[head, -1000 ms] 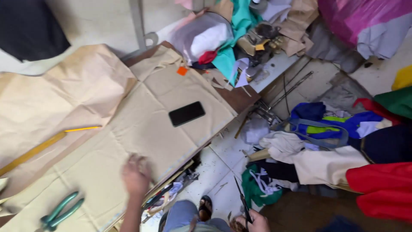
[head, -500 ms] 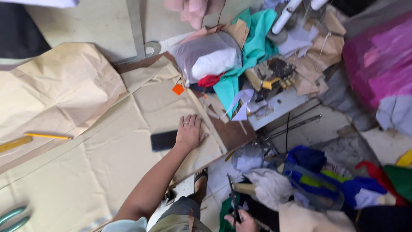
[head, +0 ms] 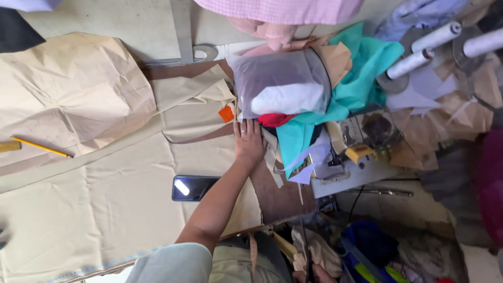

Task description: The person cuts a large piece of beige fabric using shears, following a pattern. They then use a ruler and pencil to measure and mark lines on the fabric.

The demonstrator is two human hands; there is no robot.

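Nearest to the camera, the person's left arm goes out from a pale sleeve (head: 173, 262) over the beige fabric (head: 105, 209) that is spread on the surface (head: 277, 194). At the very bottom edge a small part of what may be the right hand (head: 319, 275) shows among the clutter; I cannot tell if it grips anything.

Beside the forearm a dark phone (head: 193, 188) lies flat on the cloth, near the arm but apart from it. In my judgement an elbow that sweeps sideways could push the phone, or drag the cloth and make new wrinkles.

Further out, the left hand (head: 248, 142) lies palm down, fingers long and a little spread, pressing the fabric near its far edge. It is an open flat press and holds nothing. A small orange piece (head: 226, 113) lies just beside the fingertips.

Right behind the fingers stands a pile: a translucent bag (head: 277, 78) with white and red things inside, and teal cloth (head: 361, 84) hanging down. It seems the hand could knock this pile if it pushes forward, and the loose things may then slide onto the fabric.

Far to the left a yellow pencil (head: 42, 147) rests on crumpled brown paper (head: 68, 89), well apart from the hand.
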